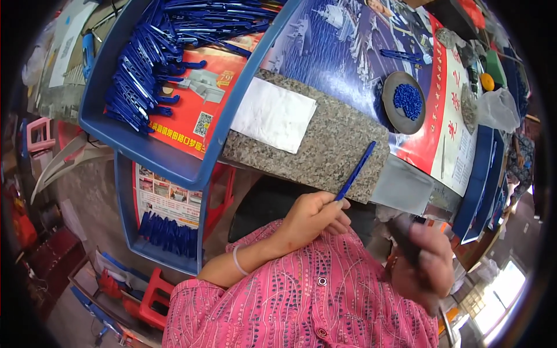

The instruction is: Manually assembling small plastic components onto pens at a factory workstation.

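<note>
Between the thumb and fingers of my left hand (313,217) is a slim blue plastic strip (357,171). Its far end points up and away over the speckled stone slab (342,136) at the near edge of the worktable. My right hand (426,269) is smeared by motion at the lower right, in front of my pink patterned shirt. Its fingers are closed around a dark object (404,235), too blurred to name. Beyond the slab, a round dark dish (387,107) holds a heap of small blue pellets (408,101). A folded white sheet (272,113) lies on the slab.
At left, a blue tray (154,156) holds many slim blue pieces (139,75); a lower blue bin (125,214) holds more. A few blue pieces (403,57) lie on the poster-covered table. Grey plate (401,184), clear plastic bag (499,110) and red stool (155,298) are nearby.
</note>
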Demonstrator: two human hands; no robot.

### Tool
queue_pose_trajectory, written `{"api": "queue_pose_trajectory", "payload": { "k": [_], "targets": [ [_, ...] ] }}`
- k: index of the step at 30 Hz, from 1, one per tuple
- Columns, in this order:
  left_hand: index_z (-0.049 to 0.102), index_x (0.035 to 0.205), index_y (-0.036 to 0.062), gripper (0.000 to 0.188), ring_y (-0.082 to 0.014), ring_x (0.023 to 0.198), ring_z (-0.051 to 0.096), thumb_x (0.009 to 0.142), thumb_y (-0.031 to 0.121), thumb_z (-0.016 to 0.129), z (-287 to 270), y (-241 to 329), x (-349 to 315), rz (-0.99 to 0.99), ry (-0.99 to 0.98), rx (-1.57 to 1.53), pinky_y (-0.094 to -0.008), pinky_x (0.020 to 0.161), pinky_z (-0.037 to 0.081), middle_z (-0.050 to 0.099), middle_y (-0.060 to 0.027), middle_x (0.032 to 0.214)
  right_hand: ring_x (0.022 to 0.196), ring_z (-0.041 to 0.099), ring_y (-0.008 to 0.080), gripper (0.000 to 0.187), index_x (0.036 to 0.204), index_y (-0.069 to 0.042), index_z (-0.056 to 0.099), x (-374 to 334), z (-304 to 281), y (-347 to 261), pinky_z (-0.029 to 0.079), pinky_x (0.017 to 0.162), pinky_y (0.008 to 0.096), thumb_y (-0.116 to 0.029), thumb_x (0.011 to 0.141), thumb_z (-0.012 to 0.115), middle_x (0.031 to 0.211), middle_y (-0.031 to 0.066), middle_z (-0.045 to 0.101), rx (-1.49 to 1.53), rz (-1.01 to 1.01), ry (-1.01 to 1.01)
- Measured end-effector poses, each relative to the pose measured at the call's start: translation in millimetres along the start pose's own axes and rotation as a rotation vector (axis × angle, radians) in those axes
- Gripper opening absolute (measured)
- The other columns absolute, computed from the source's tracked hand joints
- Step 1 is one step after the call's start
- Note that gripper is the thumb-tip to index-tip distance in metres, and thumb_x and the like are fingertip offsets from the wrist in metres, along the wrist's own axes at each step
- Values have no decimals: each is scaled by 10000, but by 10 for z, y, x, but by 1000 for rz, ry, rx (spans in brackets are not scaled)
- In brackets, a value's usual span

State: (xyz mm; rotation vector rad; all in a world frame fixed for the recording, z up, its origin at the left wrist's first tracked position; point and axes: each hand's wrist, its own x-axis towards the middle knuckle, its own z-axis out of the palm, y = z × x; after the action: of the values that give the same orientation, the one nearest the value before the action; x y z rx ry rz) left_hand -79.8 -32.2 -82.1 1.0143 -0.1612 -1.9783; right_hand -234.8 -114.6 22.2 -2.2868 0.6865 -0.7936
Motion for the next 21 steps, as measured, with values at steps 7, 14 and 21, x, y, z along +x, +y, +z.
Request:
{"api": "queue_pose_trajectory", "payload": {
  "k": [7,14,21],
  "targets": [
    [541,937,-72,251,-197,710,666,969,144,416,22,-17,28,43,18,216,-275,658,543,655,-146,837,663,634,307,158,903,-3,539,42,417,482,505,561,329,-158,883,510,905,184,625,139,135,-206],
    [568,1001,-52,204,-144,691,653,936,130,502,36,-60,-47,202,62,341,-252,620,536,659,-105,796,655,537,161,164,914,-4,538,-237,218,239,440,598,284,-106,913,410,990,157,621,207,349,88],
    [593,957,-30,230,-243,637,648,765,59,684,206,145,-143,928,220,1330,-302,543,515,632,-147,761,505,439,90,277,1152,46,437,-398,181,236,409,459,224,-61,897,437,912,134,548,779,842,197]
  ]
}}
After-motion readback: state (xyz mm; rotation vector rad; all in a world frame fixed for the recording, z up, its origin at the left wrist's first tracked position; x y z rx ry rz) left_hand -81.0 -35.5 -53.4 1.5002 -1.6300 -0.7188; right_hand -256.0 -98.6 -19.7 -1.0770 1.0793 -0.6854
